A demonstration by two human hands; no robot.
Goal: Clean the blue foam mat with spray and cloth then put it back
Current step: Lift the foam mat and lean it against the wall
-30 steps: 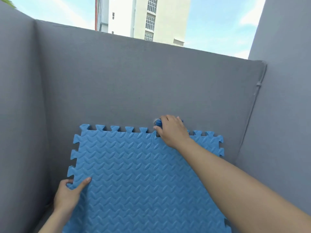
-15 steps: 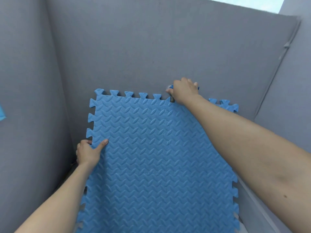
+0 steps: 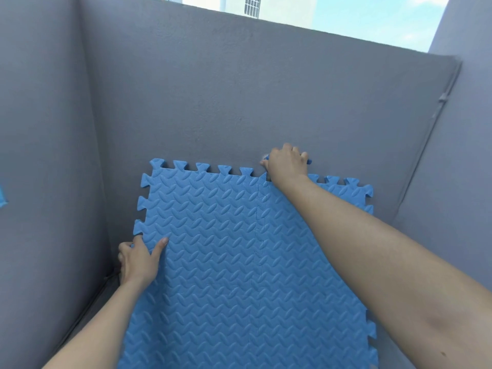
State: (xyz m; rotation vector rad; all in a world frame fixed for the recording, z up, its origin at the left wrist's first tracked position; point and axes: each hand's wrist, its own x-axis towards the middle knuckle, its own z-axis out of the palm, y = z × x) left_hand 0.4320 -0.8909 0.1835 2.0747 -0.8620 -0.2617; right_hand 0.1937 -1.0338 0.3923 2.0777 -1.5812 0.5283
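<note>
light: bright, even daylight from open sky above | shadows: soft, faint | glare: sky near blown out | blur: slight softness | distortion: wide-angle bending of wall edges

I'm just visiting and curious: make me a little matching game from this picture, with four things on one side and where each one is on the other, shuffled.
Things:
1. left hand
2. right hand
3. blue foam mat
4. pale building

Places:
A. beyond the top of the wall, under the sky
B. gripping the mat's top edge
C. leaning against the grey wall
D. holding the mat's left edge

Pairs: 1-D, 2-B, 3-C, 4-A
</note>
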